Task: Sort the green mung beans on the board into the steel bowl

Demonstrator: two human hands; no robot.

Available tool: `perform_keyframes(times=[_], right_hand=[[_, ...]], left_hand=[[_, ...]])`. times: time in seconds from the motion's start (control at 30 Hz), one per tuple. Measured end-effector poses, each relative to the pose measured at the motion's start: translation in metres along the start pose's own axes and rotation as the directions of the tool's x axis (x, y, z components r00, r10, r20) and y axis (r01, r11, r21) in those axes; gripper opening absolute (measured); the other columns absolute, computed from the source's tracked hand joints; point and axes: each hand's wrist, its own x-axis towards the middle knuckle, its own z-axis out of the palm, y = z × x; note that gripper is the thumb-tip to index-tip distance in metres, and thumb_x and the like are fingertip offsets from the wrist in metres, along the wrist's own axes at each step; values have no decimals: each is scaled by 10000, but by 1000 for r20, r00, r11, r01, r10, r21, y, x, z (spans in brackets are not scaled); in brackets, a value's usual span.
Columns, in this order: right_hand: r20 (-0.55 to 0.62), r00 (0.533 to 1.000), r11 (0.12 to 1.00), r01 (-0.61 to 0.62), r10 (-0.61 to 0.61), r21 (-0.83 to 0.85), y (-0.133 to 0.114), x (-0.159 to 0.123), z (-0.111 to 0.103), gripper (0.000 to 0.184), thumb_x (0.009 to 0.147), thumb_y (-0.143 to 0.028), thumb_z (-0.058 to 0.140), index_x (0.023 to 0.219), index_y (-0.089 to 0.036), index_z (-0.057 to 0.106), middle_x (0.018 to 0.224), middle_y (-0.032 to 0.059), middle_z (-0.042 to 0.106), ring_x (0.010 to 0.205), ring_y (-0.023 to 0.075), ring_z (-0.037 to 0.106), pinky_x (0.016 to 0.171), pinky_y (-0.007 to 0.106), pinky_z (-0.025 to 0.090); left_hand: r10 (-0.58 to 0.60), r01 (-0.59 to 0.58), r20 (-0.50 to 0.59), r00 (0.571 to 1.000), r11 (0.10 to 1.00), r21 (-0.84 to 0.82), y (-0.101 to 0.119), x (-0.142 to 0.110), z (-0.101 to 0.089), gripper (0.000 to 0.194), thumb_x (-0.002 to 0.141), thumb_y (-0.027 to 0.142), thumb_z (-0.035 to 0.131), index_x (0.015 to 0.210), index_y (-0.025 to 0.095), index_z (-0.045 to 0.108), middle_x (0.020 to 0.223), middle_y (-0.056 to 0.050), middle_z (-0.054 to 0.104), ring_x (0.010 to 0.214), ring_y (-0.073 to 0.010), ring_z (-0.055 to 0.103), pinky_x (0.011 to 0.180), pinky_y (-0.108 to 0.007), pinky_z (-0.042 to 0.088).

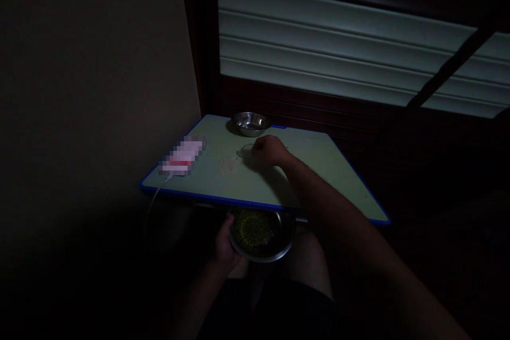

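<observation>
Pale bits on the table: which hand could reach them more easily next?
Probably the right hand: it is over the tabletop, close to the pale bits. The left hand is below the near edge, holding a metal bowl.

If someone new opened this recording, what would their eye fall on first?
Probably the pale, blue-edged table, bright in a dark room, with the right hand over it and a shiny metal bowl near its far edge. Next comes the bowl of green grains, held by the left hand below the table's near edge. The light slatted panel at the upper right also stands out.
</observation>
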Motion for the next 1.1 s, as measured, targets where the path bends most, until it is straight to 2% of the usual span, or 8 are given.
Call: perform_keyframes(times=[0.2, 0.37, 0.57, 0.63, 0.77, 0.97, 1.1], right_hand=[[76, 991, 979, -118, 107, 164, -6, -2, 8, 184, 724, -222, 620, 843, -135, 731, 800, 56, 721, 691, 133, 625, 611, 200, 434], [100, 982, 973, -172, 157, 153, -9, -3, 9, 165, 709, -205, 633, 822, -138, 732, 774, 58, 717, 674, 136, 626, 612, 199, 445], [46, 972, 959, -233, 229, 159, 7, -2, 6, 183, 712, -222, 611, 822, -136, 729, 746, 63, 706, 669, 148, 620, 621, 224, 446], [19, 981, 973, -195, 194, 126, 10, -2, 4, 193, 732, -252, 608, 844, -154, 730, 777, 52, 709, 697, 147, 618, 642, 228, 441], [-1, 1000, 1000, -12, 12, 13, 7, -4, 3, 182, 784, -269, 601, 893, -197, 727, 890, 34, 719, 788, 153, 613, 700, 234, 425], [0, 975, 964, 220, -222, -148, 1, -4, 7, 210, 845, -230, 561, 965, -236, 734, 994, 66, 704, 960, 205, 573, 792, 269, 411], [5, 964, 945, 261, -265, -195, 6, -3, 7, 239, 844, -197, 553, 1002, -232, 728, 1013, 67, 692, 978, 212, 551, 819, 286, 400]], left_hand=[[14, -14, 25, 1000, 1000, -10, 0, 1, -1, 277, 776, 297, 616, 977, 138, 722, 945, -111, 760, 1089, -322, 631, 1010, -478, 429], [-16, 17, 50, 999, 1000, -15, 0, 1, -3, 281, 775, 312, 623, 963, 130, 725, 941, -123, 759, 1110, -337, 617, 1011, -497, 425], [1, -1, 38, 999, 1000, 0, 0, 1, -1, 280, 783, 317, 611, 959, 130, 725, 933, -111, 763, 1086, -323, 632, 1011, -488, 426], [8, -8, 51, 999, 1000, 3, 0, 0, 0, 279, 786, 317, 605, 964, 138, 725, 936, -103, 764, 1081, -318, 637, 1010, -486, 428], [2, -2, 33, 999, 1000, -11, 0, 0, 0, 274, 773, 301, 618, 961, 133, 726, 939, -110, 763, 1082, -322, 636, 1007, -483, 432], [3, -4, 52, 999, 1000, 5, 0, 1, -2, 296, 774, 320, 621, 978, 130, 722, 963, -115, 758, 1102, -326, 623, 1003, -489, 432], [-3, 3, 52, 999, 1000, -7, 0, 2, -5, 330, 751, 327, 650, 995, 114, 714, 972, -132, 753, 1141, -341, 595, 1003, -493, 428]])
